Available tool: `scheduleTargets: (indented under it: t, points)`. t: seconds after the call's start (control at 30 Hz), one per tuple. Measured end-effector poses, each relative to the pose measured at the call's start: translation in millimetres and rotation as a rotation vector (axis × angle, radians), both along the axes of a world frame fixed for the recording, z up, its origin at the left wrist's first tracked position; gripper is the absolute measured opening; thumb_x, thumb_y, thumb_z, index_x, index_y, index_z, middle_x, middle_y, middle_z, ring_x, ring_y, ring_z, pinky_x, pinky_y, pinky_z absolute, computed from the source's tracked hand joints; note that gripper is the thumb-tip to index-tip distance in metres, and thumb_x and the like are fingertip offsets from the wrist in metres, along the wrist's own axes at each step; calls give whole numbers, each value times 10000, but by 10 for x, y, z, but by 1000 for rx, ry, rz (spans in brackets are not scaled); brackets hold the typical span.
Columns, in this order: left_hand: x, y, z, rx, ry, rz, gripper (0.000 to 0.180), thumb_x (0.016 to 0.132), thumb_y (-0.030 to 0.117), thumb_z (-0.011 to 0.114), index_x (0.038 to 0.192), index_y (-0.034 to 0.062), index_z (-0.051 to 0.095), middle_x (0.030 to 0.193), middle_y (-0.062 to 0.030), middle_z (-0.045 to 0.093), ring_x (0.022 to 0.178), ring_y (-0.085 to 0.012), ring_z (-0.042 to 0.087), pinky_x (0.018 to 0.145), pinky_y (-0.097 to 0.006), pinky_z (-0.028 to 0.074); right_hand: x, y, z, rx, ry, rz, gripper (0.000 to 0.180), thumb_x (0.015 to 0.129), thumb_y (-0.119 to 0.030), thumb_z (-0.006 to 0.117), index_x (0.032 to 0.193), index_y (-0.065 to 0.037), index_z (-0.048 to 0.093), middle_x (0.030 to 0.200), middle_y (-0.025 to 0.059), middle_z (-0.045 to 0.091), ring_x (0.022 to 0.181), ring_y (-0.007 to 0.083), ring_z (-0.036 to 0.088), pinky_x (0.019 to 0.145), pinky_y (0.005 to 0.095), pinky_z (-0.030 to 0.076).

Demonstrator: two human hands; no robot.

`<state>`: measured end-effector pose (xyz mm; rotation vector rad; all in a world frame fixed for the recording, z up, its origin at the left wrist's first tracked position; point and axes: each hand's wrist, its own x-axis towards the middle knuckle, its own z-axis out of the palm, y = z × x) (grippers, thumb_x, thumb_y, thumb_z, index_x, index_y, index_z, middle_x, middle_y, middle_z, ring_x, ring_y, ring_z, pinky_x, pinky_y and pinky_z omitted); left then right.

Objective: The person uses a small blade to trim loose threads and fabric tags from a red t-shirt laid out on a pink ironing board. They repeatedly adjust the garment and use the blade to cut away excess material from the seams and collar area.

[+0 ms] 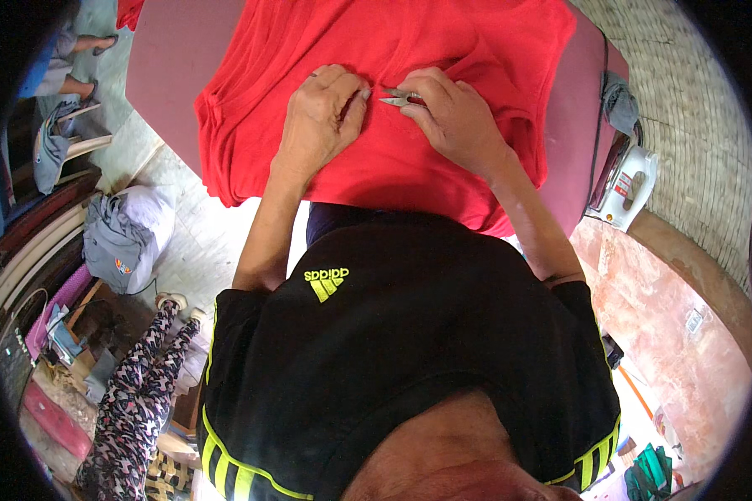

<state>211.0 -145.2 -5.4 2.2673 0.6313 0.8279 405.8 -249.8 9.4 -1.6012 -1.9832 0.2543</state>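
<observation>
A red cloth garment (376,159) lies spread and rumpled over a dusky-pink padded table (175,58) in front of me. My right hand (451,113) is closed around small metal thread snips (403,98), whose blades point left, just above the cloth. Just left of the blade tips, my left hand (324,117) rests on the garment, thumb and fingers pinched together. What it pinches is too small to make out and may be a bit of the red cloth or a thread.
A white iron (629,188) stands at the table's right edge, beside a grey cloth (620,103). Grey garments (121,242) hang at the left. Two other people are near: patterned trousers (134,401) at lower left, and a foot (104,44) at upper left.
</observation>
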Motion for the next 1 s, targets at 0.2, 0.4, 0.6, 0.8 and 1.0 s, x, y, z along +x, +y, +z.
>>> scheduleTargets:
  t: [0.2, 0.4, 0.6, 0.8, 1.0]
  points:
    - [-2, -36, -9, 12, -17, 24, 117, 759, -10, 677, 862, 14, 627, 809, -152, 624, 768, -350, 617, 686, -426, 513, -148, 73, 133, -136, -260, -54, 168, 912, -212, 623, 1003, -84, 564, 953, 79, 593, 769, 287, 641, 643, 396, 508]
    - [16, -118, 9, 72, -41, 38, 125, 762, 4, 682, 856, 29, 604, 798, -142, 600, 767, -348, 609, 669, -436, 514, -298, 161, 320, -151, -381, -9, 129, 897, -180, 607, 934, -77, 538, 860, 96, 568, 714, 298, 639, 589, 408, 497]
    - [-13, -130, -35, 77, -87, -29, 117, 768, -18, 656, 862, 20, 598, 829, -150, 598, 796, -358, 603, 693, -436, 512, -284, 146, 447, -269, -358, 33, 108, 871, -159, 566, 941, -78, 552, 878, 110, 604, 747, 317, 667, 608, 448, 518]
    - [-144, -74, -113, 50, -116, 41, 94, 798, -19, 640, 878, -3, 594, 830, -180, 596, 781, -382, 604, 697, -433, 496, -82, -1, 348, -440, -92, 30, 114, 900, -150, 588, 972, -65, 565, 904, 106, 614, 796, 315, 653, 670, 421, 512]
    - [-1176, 41, 416, -474, 318, -246, 75, 841, -14, 665, 912, -35, 657, 803, -172, 642, 684, -231, 646, 612, -328, 474, 94, -201, 280, -356, 293, -82, 309, 832, -196, 708, 1112, -101, 615, 1040, 78, 638, 958, 287, 654, 832, 408, 536]
